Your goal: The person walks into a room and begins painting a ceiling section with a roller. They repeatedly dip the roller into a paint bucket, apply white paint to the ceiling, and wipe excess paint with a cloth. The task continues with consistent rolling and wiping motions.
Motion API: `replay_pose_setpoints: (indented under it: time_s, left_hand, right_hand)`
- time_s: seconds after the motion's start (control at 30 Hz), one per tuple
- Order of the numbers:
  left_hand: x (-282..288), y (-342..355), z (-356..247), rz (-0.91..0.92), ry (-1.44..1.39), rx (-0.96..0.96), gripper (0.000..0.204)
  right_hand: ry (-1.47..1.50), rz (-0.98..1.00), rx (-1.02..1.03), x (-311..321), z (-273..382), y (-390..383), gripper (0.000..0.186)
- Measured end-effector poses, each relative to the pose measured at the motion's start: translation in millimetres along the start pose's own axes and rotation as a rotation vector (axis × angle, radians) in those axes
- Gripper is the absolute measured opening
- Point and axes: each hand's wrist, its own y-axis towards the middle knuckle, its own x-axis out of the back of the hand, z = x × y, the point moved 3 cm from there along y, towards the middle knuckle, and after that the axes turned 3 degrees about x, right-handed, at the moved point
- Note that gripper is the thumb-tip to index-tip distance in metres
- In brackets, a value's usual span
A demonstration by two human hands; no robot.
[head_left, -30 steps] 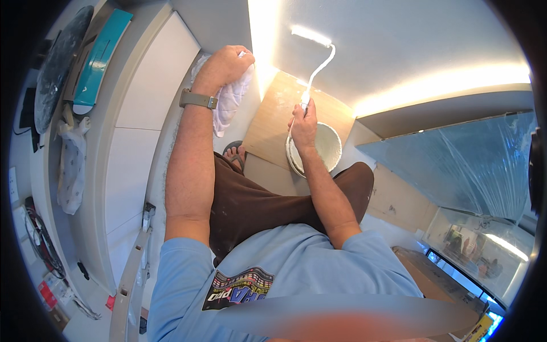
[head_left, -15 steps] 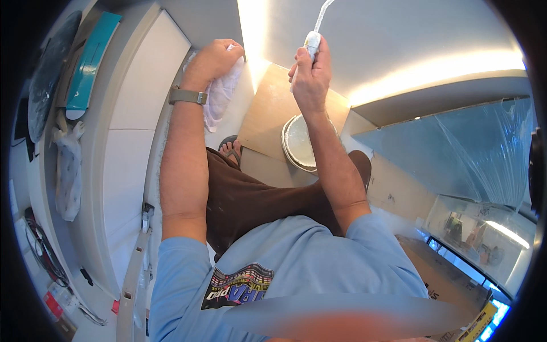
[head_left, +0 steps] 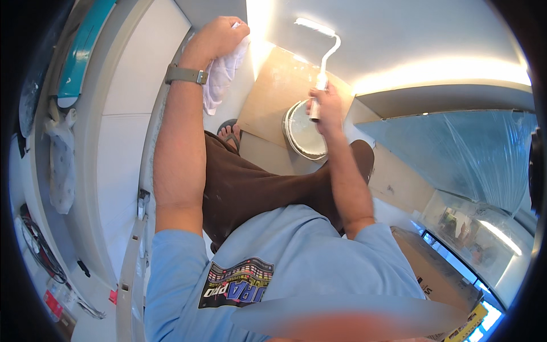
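Note:
My left hand [head_left: 221, 37], with a watch on its wrist, is closed on a bunched white cloth [head_left: 221, 80] that hangs down below the fist. In my right hand [head_left: 330, 111] is a paint roller [head_left: 324, 64], gripped by its white handle. The bent frame points away from me, and the white roller sleeve [head_left: 315, 26] is at or near the grey wall [head_left: 387, 34]; whether it touches I cannot tell. Just below and left of that hand, a round bucket [head_left: 286, 134] of pale paint stands on the floor, its rim smeared with paint.
A light brown board [head_left: 265, 102] lies under and beyond the bucket. Clear plastic sheeting [head_left: 490, 154] hangs at the right, over a transparent box. A cardboard box [head_left: 421, 268] is at the lower right. White panels [head_left: 131, 85] and a metal rail [head_left: 130, 268] run along my left.
My right hand has come down and slightly right, toward the bucket, bringing the whole roller into view. My left hand has risen a little with the cloth.

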Motion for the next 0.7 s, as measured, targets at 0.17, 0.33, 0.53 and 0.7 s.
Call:
replay_pose_setpoints:
  time_s: [0.17,0.33,0.53,0.7]
  left_hand:
    - [-7.0,0.9,-3.5,-0.319,0.605,-0.903,0.020]
    - [-17.6,15.0,-3.1,-0.140,0.805,-0.636,0.019]
    - [-14.7,10.3,-4.5,-0.244,0.640,-0.563,0.020]
    - [-13.5,7.2,-2.2,-0.151,0.712,-0.573,0.022]
  right_hand:
    - [0.236,0.126,-0.115,34.6,99.0,-43.1,0.029]
    - [0.237,0.119,-0.093,22.7,119.6,-33.9,0.025]
    - [0.209,0.013,-0.243,11.4,46.1,42.6,0.011]
    - [0.221,-0.075,-0.391,6.5,-25.1,119.2,0.010]
